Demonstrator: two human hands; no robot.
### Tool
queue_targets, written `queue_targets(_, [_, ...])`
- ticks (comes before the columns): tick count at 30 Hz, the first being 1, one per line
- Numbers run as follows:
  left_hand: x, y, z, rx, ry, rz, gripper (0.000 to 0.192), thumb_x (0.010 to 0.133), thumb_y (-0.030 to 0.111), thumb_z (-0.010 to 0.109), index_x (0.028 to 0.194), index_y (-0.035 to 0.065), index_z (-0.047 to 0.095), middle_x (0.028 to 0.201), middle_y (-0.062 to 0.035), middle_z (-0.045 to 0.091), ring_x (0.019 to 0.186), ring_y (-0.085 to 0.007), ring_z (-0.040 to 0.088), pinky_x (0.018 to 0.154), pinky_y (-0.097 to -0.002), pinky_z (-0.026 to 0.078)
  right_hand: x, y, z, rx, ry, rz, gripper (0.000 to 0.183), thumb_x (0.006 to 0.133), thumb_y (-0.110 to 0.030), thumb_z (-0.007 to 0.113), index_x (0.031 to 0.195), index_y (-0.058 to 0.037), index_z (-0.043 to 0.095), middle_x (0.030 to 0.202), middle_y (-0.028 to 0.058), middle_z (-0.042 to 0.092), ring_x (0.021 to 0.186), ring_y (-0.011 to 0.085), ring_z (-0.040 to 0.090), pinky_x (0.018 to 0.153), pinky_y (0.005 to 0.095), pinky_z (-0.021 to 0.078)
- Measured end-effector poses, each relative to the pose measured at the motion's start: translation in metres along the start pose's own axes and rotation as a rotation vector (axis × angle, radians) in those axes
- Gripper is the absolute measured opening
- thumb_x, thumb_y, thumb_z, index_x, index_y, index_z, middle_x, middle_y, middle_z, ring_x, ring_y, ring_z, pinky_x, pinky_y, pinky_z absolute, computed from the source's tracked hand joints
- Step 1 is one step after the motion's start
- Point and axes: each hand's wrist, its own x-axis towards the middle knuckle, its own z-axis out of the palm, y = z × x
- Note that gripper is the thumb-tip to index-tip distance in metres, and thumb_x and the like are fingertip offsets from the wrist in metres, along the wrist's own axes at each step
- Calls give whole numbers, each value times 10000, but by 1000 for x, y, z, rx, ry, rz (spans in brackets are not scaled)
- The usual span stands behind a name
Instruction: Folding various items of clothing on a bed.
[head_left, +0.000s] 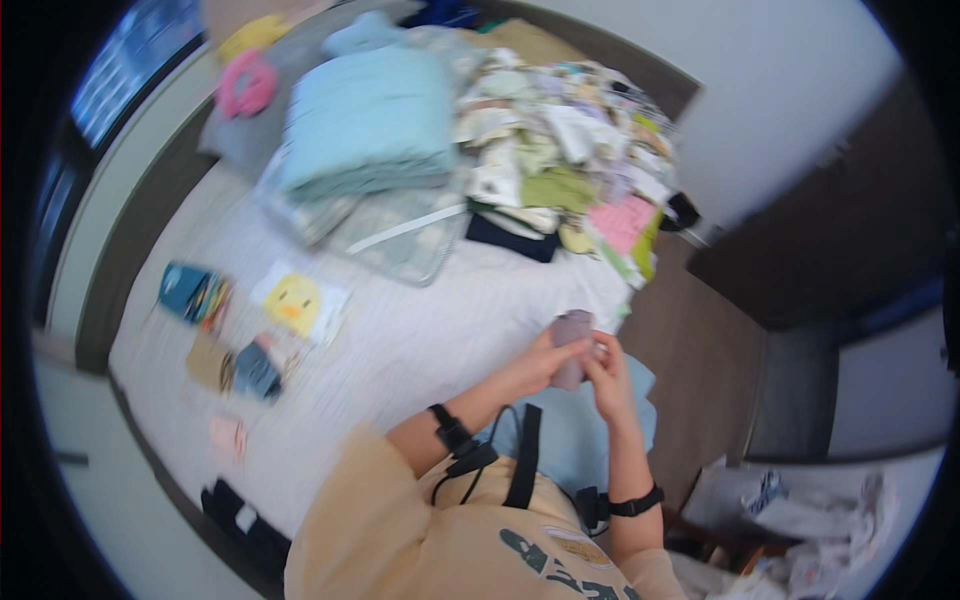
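Note:
My left hand (551, 360) and my right hand (606, 373) both grip a small mauve folded or rolled cloth (572, 337) from its two sides, above my lap at the bed's edge. What kind of garment it is I cannot tell. On the white bedsheet (405, 330) to the left lie a bundle of dark teal cloth (184, 291), a white cloth with a yellow chick face (294, 304), a tan roll (209, 363), a blue-grey roll (257, 371) and a pink folded cloth (228, 436).
A folded light blue quilt (371, 120) lies at the bed's far side, beside a large loose pile of clothes (555, 150). A pink ring-shaped cushion (247, 84) rests on a grey pillow. Black cloth (244, 516) lies at the lower left edge. Wooden floor (690, 337) runs right of the bed.

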Motion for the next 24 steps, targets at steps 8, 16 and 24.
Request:
queue_targets(8, [-49,74,-76,-4,582,288,442,717,166,737,1067,1,524,957,-105,603,805,-212,606,691,-381,522,-2,-47,58,-641,-186,-91,545,837,-131,613,1330,-85,386,983,115,632,735,124,597,660,239,482])
queue_targets(16, [-340,169,-214,-115,1199,905,319,734,148,583,1026,36,519,875,-78,587,798,-213,606,689,-369,514,4,-13,11,-690,-206,-1,437,811,-100,616,1230,-73,495,1035,131,620,754,150,602,677,266,488])
queue_targets(24, [-438,73,-342,169,1955,812,426,744,165,598,1077,-73,479,981,-179,572,890,-281,585,771,-368,482,-1,0,18,-701,-282,48,357,803,-104,624,1145,-27,556,1042,110,626,739,132,604,676,256,481])
